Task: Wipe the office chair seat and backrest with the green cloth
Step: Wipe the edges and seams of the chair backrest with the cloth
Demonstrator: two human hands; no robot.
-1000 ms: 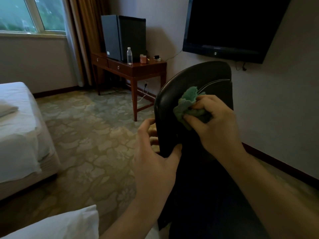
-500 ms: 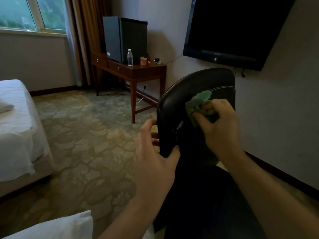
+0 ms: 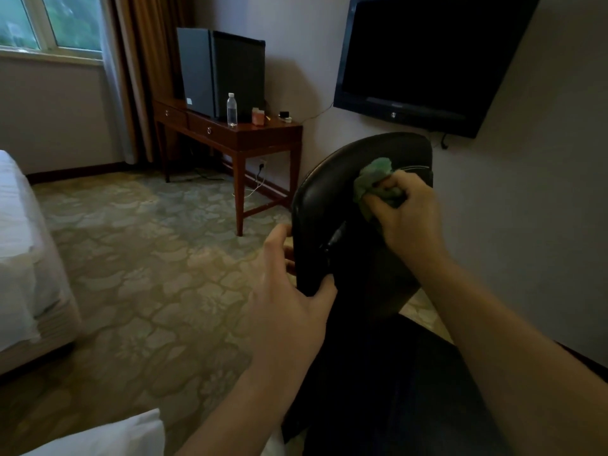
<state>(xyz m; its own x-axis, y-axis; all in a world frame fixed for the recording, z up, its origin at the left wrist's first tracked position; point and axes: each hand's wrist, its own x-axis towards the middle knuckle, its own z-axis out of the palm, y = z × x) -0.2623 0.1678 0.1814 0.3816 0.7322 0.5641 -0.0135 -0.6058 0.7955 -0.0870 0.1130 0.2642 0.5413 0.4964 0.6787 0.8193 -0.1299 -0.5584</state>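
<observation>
**One cloth point(image 3: 373, 179) high on the backrest point(image 3: 324, 205)**

Our left hand point(image 3: 289, 311) grips the backrest's left edge, thumb on the front face and fingers curled round behind. Our right hand point(image 3: 408, 218) holds the bunched cloth, fingers curled round it, and presses it to the upper part of the backrest, just beside the pale seam.

To do this step well, we judge that the left hand should hold firm so the chair does not swing under the pressure. The cloth is wadded, so opening it flatter would cover more leather per pass. We would work from the top downward in overlapping strokes, run along the seam where dust gathers, and take in the rounded edge. The seat point(image 3: 388, 383) lies dark below, between our forearms, and whether it is clean we cannot tell.

We can read no writing. The TV point(image 3: 421, 57) bears a small mark on its lower frame, too small to make out. The bottle point(image 3: 232, 110) on the bench point(image 3: 263, 134) has a label, and the black cabinet point(image 3: 217, 70) a pale sticker, both illegible.
</observation>
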